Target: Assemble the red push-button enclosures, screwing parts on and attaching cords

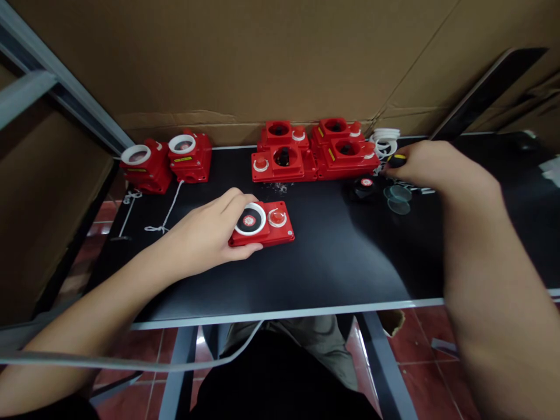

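Observation:
My left hand [210,230] is closed round the left end of a red housing [282,232] on the table. That housing bears a white ring [263,220] around a black disc [249,221], and a red cap [277,217] on its right half. Over at the right, my right hand [431,163] has its fingers around a black-and-yellow screwdriver handle [396,161]; the shaft is hard to make out. Close to that hand lie stacked white rings [385,139], clear round discs [398,204] and a black round part [364,188] with a red-and-white label.
Several red housings [289,166] with open round holes stand along the cardboard wall [262,64]. Two more red housings [190,160] with white rings and strings stand at the left. Small debris [280,188] lies mid-table. A pale cable [175,367] crosses below the table's front edge [284,317].

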`<state>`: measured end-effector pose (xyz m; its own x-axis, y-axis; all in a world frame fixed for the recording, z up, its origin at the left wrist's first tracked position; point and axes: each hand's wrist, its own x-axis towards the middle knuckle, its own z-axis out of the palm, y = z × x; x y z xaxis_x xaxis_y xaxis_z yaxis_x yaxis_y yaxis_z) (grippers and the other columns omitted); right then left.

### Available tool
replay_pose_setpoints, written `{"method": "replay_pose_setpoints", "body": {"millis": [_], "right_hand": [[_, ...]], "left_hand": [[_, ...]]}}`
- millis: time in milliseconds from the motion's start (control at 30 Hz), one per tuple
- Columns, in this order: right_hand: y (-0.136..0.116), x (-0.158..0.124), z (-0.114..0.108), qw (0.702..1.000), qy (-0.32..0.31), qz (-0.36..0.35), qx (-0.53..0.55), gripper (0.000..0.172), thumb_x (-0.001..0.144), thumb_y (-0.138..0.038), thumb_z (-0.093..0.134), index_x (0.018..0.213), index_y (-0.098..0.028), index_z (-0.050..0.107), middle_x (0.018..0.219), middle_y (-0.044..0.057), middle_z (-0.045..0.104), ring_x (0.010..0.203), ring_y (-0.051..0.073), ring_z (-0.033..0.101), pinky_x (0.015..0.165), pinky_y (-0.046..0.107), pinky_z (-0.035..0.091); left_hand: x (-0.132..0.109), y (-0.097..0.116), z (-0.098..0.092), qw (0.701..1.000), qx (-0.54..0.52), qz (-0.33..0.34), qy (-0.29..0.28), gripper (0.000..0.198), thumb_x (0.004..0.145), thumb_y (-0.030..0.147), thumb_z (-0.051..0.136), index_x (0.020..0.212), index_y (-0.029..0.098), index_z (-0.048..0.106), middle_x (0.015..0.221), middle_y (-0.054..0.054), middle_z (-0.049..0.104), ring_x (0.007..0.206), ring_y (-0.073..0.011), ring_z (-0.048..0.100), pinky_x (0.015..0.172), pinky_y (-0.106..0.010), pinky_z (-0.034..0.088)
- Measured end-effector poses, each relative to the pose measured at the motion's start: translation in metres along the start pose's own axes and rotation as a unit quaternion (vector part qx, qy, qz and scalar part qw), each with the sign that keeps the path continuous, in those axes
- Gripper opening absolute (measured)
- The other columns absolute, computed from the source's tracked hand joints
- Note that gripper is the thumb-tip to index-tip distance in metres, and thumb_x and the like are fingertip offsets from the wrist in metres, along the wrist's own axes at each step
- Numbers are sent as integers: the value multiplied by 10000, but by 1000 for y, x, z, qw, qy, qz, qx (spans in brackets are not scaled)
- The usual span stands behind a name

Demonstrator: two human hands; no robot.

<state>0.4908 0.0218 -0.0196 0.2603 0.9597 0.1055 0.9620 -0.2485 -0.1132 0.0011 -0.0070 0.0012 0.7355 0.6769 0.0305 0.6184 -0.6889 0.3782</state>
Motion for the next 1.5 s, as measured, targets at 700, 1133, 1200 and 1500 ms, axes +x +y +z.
{"method": "replay_pose_setpoints", "body": {"millis": [700, 1133, 1200, 1500], "right_hand": [[-65, -45, -68, 991, 115, 0, -70, 313, 1131, -305, 692, 1344, -132, 842, 1383, 276, 882, 1369, 411, 828, 1188, 543, 602], [-135, -94, -22, 800, 97, -497, 322, 102, 1087, -184, 841, 1100, -276, 801, 1077, -1, 900, 938, 165, 875, 828, 308, 694], [-139, -96, -19, 794, 78, -505, 330, 102, 1101, -169, 829, 1104, -265, 796, 1085, 14, 903, 958, 162, 885, 854, 295, 705], [-141, -93, -8, 783, 35, -529, 325, 113, 1135, -181, 799, 1119, -290, 771, 1085, 20, 902, 959, 185, 893, 858, 322, 735]], "left_hand": [[3, -2, -1, 989, -123, 83, -6, 489, 993, 290, 811, 1442, 240, 624, 1383, -76, 750, 1209, -262, 794, 1076, -364, 625], [3, -6, -8, 991, -104, 83, -31, 570, 926, 223, 825, 1464, 233, 636, 1410, -102, 651, 1255, -294, 740, 1067, -384, 626], [3, -6, -10, 991, -106, 71, -37, 574, 923, 234, 834, 1466, 241, 647, 1396, -99, 651, 1215, -285, 735, 1034, -375, 628], [2, -3, -15, 989, -127, 42, -66, 471, 955, 354, 845, 1396, 246, 720, 1295, -46, 618, 995, -197, 701, 877, -313, 581]]}}
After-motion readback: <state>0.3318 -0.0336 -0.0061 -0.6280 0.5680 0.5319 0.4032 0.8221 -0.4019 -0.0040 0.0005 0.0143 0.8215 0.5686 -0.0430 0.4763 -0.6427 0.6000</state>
